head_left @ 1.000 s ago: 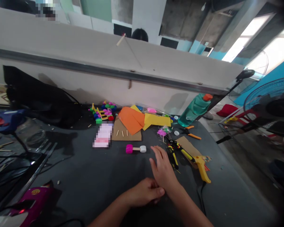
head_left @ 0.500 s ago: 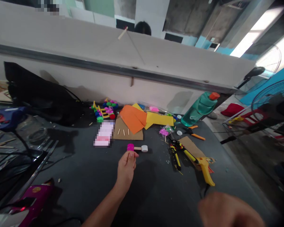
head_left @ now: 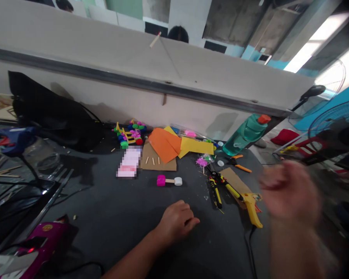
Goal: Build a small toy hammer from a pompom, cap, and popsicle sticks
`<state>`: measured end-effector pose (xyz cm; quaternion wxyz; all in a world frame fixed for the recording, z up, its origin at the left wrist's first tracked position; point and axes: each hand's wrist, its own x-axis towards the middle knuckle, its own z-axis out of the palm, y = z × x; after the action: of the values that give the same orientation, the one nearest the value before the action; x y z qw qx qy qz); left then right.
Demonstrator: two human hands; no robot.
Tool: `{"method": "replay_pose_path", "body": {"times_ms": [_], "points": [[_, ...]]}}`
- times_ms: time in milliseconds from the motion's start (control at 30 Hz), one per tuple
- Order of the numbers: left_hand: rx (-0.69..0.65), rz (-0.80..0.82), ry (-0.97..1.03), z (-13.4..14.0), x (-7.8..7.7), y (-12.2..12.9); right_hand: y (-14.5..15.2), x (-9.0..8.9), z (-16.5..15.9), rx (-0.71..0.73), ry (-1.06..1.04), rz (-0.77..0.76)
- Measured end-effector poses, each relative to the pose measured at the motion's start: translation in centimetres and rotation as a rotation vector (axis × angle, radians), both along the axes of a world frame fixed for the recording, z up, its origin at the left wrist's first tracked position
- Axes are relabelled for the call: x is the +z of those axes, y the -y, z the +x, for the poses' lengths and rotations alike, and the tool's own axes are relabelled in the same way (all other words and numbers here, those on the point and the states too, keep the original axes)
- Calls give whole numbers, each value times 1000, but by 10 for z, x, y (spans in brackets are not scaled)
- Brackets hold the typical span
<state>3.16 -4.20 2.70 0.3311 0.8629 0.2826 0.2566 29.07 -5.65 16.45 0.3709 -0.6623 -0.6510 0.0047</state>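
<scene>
My left hand (head_left: 178, 221) rests low over the dark table, fingers curled in and the thumb side to the right; I see nothing in it. Just beyond it lies a short wooden stick with a magenta piece (head_left: 161, 180) on one end and a white piece (head_left: 178, 181) on the other; the hand is apart from it. My right hand (head_left: 291, 190) is raised at the right, beyond the yellow glue gun (head_left: 252, 209). Motion blur smears its fingers, so whether it holds anything is unclear.
Pliers with yellow-black handles (head_left: 215, 192) lie beside the glue gun. Behind are cardboard (head_left: 168, 166) with small sticks, orange sheets (head_left: 164, 144), a yellow strip (head_left: 197, 146), a phone (head_left: 130, 162) and a green bottle (head_left: 241, 135). A magenta device (head_left: 43, 242) stands left; a fan (head_left: 337, 120) right.
My left hand has let go of the stick with the magenta and white ends and drawn back toward me and right. My right hand has risen from the lower edge.
</scene>
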Motion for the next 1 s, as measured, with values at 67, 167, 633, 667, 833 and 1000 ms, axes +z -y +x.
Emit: {"method": "replay_pose_path", "body": {"times_ms": [67, 167, 633, 667, 833, 1000], "points": [[1, 91, 39, 0, 1, -1, -40, -10, -54, 137, -217, -90], [-37, 143, 29, -1, -1, -2, -96, -33, -124, 421, -36, -360], [-72, 310, -107, 1, -15, -1, -197, -105, -239, 195, 282, -654], [-71, 302, -102, 1, -15, -1, -198, -107, -240, 203, 265, -659], [-17, 215, -43, -2, -12, -3, -201, -96, -225, 264, 116, -630], [293, -207, 218, -8, -7, -12, -154, -70, -163, 272, -146, -561]]}}
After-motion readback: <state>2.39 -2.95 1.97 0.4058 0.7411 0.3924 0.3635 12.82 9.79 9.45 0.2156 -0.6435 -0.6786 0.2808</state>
